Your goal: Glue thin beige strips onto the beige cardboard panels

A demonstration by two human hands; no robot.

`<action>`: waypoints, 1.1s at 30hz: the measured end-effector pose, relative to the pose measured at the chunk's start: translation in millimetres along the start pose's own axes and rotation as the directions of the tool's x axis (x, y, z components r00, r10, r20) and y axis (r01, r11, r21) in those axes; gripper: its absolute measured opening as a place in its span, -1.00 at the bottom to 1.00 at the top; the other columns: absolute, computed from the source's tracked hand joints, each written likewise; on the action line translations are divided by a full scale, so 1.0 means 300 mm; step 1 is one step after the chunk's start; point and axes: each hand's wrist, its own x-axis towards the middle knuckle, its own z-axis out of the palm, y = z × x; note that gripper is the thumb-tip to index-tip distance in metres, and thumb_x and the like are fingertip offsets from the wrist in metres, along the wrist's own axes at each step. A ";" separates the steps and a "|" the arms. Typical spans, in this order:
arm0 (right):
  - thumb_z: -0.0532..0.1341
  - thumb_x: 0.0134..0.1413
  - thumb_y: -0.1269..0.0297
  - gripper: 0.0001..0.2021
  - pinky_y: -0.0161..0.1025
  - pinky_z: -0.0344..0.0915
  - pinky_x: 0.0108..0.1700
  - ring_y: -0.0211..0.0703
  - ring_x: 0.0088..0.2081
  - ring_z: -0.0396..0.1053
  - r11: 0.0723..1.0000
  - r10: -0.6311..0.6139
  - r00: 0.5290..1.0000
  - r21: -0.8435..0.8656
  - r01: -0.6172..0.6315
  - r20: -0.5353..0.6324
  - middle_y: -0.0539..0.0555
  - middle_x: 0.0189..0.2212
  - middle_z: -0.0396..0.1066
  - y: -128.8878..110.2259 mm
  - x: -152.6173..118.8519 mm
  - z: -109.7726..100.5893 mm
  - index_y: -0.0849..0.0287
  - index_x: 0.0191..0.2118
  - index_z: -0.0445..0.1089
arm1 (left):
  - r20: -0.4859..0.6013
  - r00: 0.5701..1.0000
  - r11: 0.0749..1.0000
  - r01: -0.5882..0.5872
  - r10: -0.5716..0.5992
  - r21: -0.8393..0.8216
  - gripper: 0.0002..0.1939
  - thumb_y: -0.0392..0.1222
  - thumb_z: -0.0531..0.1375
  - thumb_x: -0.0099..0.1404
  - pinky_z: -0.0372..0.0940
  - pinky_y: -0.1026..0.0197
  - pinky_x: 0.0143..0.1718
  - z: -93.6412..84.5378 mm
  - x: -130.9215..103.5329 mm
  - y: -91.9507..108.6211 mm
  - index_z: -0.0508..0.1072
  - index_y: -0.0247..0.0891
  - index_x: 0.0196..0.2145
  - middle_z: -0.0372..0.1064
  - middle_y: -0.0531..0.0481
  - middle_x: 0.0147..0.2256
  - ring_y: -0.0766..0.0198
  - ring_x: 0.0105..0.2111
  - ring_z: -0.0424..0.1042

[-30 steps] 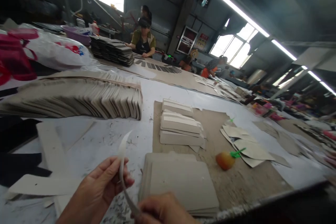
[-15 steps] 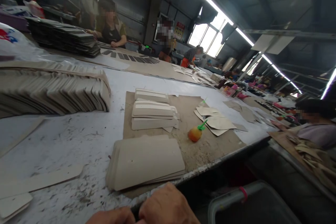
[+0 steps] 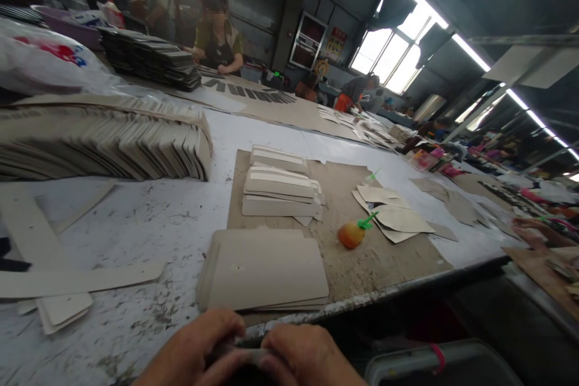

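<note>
At the lower edge of the head view, my left hand and my right hand are close together, fingers curled. Both pinch a thin greyish piece whose edge runs between them; most of it is hidden. Just beyond my hands lies a stack of beige rounded panels at the table's front edge. Farther back are smaller stacked beige pieces on a brown sheet. An orange squeeze bulb with a green nozzle rests right of the panels, near cream curved pieces.
A long row of upright beige pieces stands at left, with loose strips before it. Behind are a plastic bag and a dark stack. A bin sits below the table edge. Several people work nearby.
The view has swung left, so the table things sit farther right. My hands have moved apart and show more, and the thin piece's edge between them has come into sight.
</note>
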 end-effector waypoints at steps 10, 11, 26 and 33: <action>0.05 0.24 0.37 -0.87 -0.36 0.12 -0.27 -0.26 -0.32 0.28 0.983 0.085 0.980 0.148 -0.112 0.177 -0.03 -0.38 0.35 0.004 0.344 -0.233 0.15 -0.31 0.31 | -0.440 0.743 0.830 -0.278 0.505 0.483 -0.82 -0.15 0.06 0.41 0.24 0.39 -0.07 -0.092 0.176 -0.130 0.44 -0.23 -0.19 0.36 0.01 -0.23 0.37 -0.19 0.37; 0.05 0.23 0.38 -0.87 -0.37 0.11 -0.29 -0.27 -0.33 0.27 0.981 0.080 0.976 0.157 -0.113 0.203 -0.04 -0.40 0.34 0.000 0.377 -0.232 0.15 -0.32 0.31 | -0.435 0.749 0.832 -0.276 0.500 0.481 -0.83 -0.17 0.07 0.40 0.25 0.37 -0.06 -0.090 0.185 -0.141 0.43 -0.24 -0.18 0.34 0.00 -0.22 0.36 -0.17 0.35; 0.08 0.22 0.21 -0.78 -0.25 -0.10 -0.38 -0.21 -0.41 0.30 0.924 0.308 0.932 -0.294 -0.245 0.191 0.02 -0.45 0.44 0.058 0.533 -0.114 0.15 -0.42 0.32 | -0.352 0.803 0.846 -0.319 0.481 0.427 -0.75 -0.53 0.08 0.31 0.15 0.26 0.12 -0.069 0.182 -0.196 0.34 -0.45 -0.06 0.16 -0.15 -0.08 0.28 0.01 0.20; 0.07 0.21 0.23 -0.78 -0.24 -0.12 -0.39 -0.21 -0.43 0.33 0.925 0.280 0.948 -0.308 -0.224 0.150 0.03 -0.46 0.46 0.071 0.539 -0.096 0.14 -0.44 0.30 | -0.290 0.801 0.796 -0.338 0.524 0.502 -0.74 -0.47 -0.02 0.37 0.12 0.34 0.20 -0.083 0.192 -0.219 0.37 -0.38 -0.06 0.19 -0.13 -0.04 0.33 0.07 0.19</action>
